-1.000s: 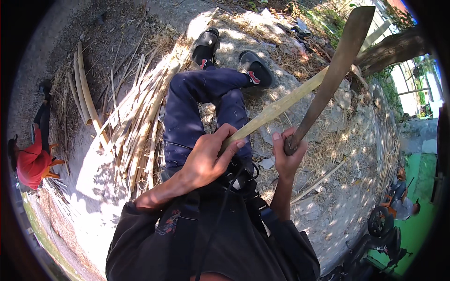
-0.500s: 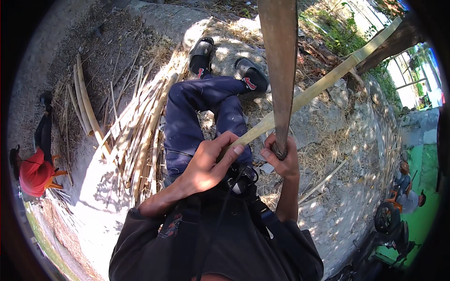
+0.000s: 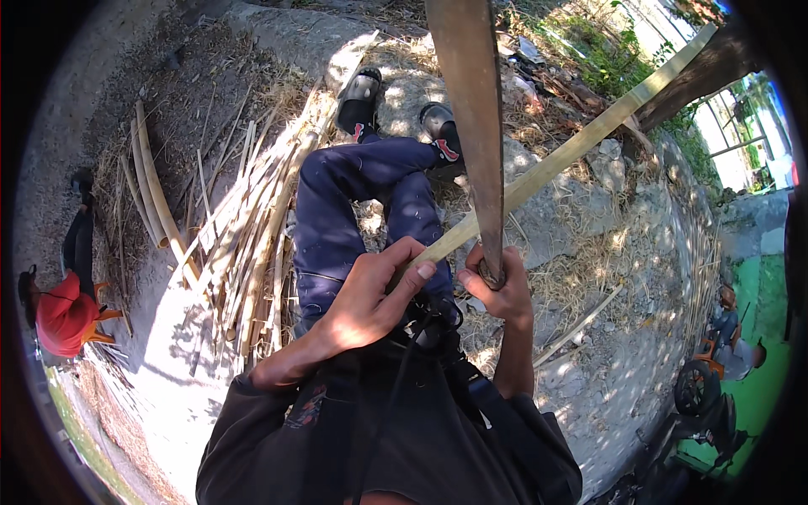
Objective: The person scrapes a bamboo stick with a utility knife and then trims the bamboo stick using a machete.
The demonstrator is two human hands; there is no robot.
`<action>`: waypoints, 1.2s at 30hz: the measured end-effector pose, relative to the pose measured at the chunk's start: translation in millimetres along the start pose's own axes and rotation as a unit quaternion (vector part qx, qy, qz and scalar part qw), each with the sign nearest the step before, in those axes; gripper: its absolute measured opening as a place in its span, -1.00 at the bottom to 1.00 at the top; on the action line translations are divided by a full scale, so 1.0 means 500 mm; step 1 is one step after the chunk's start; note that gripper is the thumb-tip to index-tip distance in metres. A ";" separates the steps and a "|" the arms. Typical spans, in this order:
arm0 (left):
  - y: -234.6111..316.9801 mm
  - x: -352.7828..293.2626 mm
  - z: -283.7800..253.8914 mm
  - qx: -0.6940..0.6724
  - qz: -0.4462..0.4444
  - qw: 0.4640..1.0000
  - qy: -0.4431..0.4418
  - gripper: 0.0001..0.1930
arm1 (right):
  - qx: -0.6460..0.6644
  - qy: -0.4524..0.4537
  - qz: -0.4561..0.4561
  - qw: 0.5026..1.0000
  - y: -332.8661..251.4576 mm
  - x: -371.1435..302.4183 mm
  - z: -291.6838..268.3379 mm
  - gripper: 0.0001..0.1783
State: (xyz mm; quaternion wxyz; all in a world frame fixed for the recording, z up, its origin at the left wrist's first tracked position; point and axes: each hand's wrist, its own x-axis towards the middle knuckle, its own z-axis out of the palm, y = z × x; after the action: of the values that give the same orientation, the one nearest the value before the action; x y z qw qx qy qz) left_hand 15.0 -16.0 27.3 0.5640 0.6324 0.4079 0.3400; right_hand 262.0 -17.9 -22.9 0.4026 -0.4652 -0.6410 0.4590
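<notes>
My left hand [image 3: 370,295] is closed on the near end of a long, pale bamboo strip [image 3: 581,145], thumb on top. The strip slants up and away to the right. My right hand [image 3: 505,293] grips the handle end of a machete [image 3: 474,109], whose broad brown blade points away from me and runs out of view at the top. The blade crosses over the strip just beyond my hands. Whether the two touch, I cannot tell.
A pile of split bamboo strips [image 3: 261,227] lies left of my legs, with thicker bamboo pieces [image 3: 150,177] beyond it. One loose strip [image 3: 581,324] rests on the ground at right. A person in red [image 3: 66,316] sits far left; another person [image 3: 741,358] sits far right near a motorcycle [image 3: 703,404].
The machete and my right hand have shifted a little left, so the blade crosses the strip nearer my left hand. The strip's far end has dipped slightly; my left hand has hardly moved.
</notes>
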 end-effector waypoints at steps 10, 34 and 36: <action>0.001 -0.002 0.001 -0.048 -0.019 0.998 -0.017 -0.76 | -0.097 0.064 -0.005 0.993 -0.024 0.005 0.010 -0.76; 0.012 -0.015 0.022 -0.174 -0.081 0.980 -0.044 -0.68 | -0.360 0.201 -0.188 0.891 -0.037 0.011 0.009 -0.80; 0.008 -0.017 0.025 -0.188 -0.056 0.979 -0.055 -0.68 | -0.362 0.215 -0.199 0.885 -0.028 0.014 0.011 -0.80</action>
State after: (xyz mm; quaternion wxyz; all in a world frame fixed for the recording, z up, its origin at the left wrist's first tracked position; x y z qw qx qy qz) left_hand 22.9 -29.2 30.0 0.7129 0.5088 0.3394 0.3431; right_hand 252.0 -14.5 -10.2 0.4175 -0.5285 -0.7392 -0.0058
